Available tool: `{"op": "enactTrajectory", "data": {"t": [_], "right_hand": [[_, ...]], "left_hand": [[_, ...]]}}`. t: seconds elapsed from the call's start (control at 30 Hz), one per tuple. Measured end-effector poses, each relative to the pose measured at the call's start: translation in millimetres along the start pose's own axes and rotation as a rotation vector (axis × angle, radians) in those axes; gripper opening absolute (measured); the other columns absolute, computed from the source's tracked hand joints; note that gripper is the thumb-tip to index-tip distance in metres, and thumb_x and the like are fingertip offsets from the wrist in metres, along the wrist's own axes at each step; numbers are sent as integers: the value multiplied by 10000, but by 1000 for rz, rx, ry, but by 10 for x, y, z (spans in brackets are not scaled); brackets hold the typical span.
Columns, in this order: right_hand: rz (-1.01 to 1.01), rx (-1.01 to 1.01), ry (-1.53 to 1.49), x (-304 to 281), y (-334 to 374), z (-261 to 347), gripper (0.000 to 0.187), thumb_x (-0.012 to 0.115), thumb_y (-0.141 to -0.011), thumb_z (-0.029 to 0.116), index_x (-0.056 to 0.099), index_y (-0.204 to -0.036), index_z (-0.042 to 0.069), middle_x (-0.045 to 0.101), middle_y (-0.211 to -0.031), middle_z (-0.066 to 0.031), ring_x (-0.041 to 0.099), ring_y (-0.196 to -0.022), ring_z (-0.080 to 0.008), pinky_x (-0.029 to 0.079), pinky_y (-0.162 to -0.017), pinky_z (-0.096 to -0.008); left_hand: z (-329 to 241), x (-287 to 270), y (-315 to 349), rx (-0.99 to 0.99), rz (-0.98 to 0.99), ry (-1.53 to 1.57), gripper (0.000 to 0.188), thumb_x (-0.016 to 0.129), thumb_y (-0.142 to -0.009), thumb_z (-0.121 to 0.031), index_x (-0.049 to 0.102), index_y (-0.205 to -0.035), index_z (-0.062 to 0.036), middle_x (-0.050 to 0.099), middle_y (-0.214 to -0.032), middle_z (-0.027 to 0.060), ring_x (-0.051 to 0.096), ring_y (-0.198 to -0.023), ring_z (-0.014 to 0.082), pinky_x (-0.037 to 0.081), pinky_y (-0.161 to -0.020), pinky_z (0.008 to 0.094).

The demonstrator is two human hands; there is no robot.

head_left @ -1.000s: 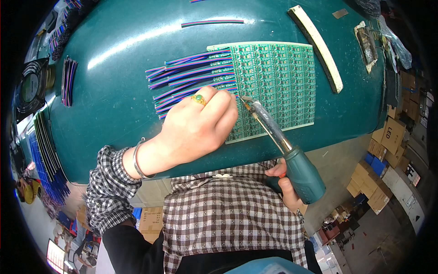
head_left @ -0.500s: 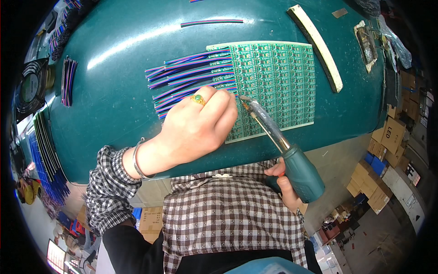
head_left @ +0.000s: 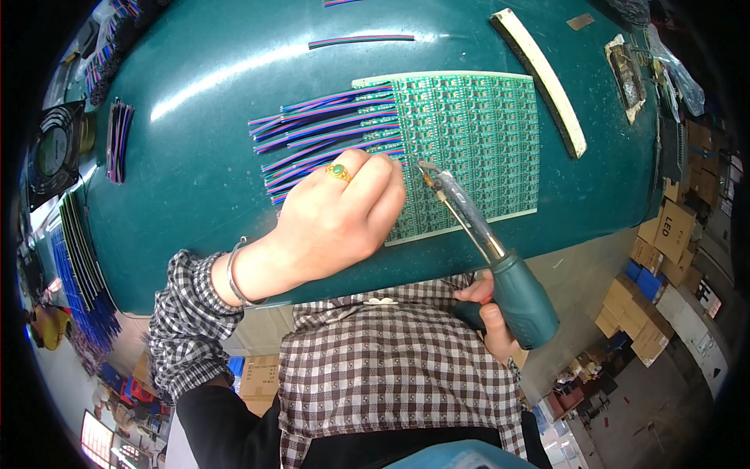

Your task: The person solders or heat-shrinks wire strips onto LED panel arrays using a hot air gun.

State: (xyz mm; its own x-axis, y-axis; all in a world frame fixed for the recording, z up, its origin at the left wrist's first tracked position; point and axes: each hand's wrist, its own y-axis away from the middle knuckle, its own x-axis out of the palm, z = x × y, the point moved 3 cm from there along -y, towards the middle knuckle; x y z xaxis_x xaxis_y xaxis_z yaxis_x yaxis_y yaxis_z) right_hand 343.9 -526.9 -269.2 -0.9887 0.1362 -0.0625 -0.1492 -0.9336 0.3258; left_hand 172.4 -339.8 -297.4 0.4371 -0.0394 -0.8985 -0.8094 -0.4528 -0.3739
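Note:
My left hand [head_left: 344, 207], wearing a ring, is closed at the left part of a green circuit board panel [head_left: 476, 141]. Its fingers are pinched over a multicoloured wire strip; the fingertips are hidden under the hand. Several other flat wire strips [head_left: 328, 117] in blue, red and black lie in rows with their right ends on the panel. In my right hand [head_left: 497, 324] is a soldering gun [head_left: 525, 301] with a dark green body and a metal barrel. Its tip points up and left, just right of my left knuckles, over the panel.
One wire strip [head_left: 361, 41] lies behind the panel. A curved black-and-white bar [head_left: 539, 82] and a worn block [head_left: 625, 78] sit to the right. Far left are a wire bundle [head_left: 119, 141] and a black fan [head_left: 55, 152]. Cardboard boxes [head_left: 668, 234] stand beyond the green table.
The soldering gun's tip has shifted slightly right, away from my left fingers, and its body has moved a little right too. My left hand stays almost in place.

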Motion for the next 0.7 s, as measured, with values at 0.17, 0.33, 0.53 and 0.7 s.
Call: {"op": "enactTrajectory", "data": {"t": [0.17, 0.33, 0.53, 0.7], "right_hand": [[-155, -41, -140, 55, 8, -81, 493, 616, -938, 208, 445, -1281, -101, 566, -955, -124, 605, -918, -245, 565, -845, -450], [-246, -94, -453, 35, -69, -101, 395, 635, -925, 184, 500, -1208, -56, 597, -1013, -110, 617, -960, -229, 537, -878, -420], [-324, -140, -461, -112, -242, -59, 483, 602, -950, 297, 469, -1193, -98, 576, -892, -141, 622, -822, -250, 613, -703, -400], [-295, -157, -624, -268, -224, -178, 502, 641, -931, 265, 463, -1225, -101, 594, -936, -130, 635, -889, -244, 600, -759, -415]], "left_hand": [[10, 14, -10, 37, -84, -49, 245, 608, -665, -123, 615, -885, -14, 479, -806, 38, 527, -701, 146, 437, -515, 239], [18, 9, -50, 37, -83, -36, 274, 610, -666, -123, 622, -922, -25, 505, -826, 38, 538, -722, 156, 471, -570, 246], [4, -109, -94, -10, 64, 6, 302, 599, -701, -139, 627, -978, -21, 536, -892, 54, 548, -783, 184, 490, -623, 270], [150, -672, -401, -190, 167, 381, 289, 667, -741, 20, 652, -1022, -47, 583, -997, 93, 587, -902, 284, 494, -752, 381]]}}
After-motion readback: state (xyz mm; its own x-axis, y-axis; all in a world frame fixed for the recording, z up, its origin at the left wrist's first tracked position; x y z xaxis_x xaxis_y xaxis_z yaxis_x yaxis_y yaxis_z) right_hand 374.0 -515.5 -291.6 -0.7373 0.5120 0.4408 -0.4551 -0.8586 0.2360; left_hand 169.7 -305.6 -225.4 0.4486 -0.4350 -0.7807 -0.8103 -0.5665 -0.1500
